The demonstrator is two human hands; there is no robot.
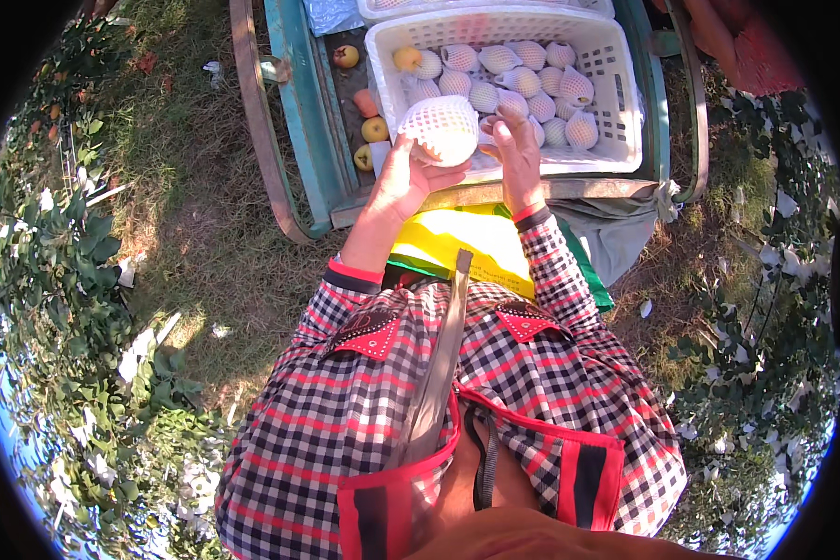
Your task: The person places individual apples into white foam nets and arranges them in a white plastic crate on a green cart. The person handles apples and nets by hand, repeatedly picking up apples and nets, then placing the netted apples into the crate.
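Note:
My left hand (407, 176) cradles a round fruit in a white foam net sleeve (442, 131), its pale underside showing below the net. Just right of it, my right hand (518, 157) is raised with its thumb and fingers apart, with nothing visible between them. Both hands are over the near side of a white perforated plastic crate (623, 150). Inside the crate lie several fruits in foam nets (521, 82), and one bare yellow-red fruit (407, 59) sits in its far left corner. My right hand partly hides the netted fruits behind it.
The crate stands in a green metal cart (297, 105) with curved side rails. Loose apples (374, 129) lie left of the crate. A yellow bag (455, 238) hangs at the cart's near edge. Leafy branches (91, 238) flank both sides; another person's arm (714, 35) appears upper right.

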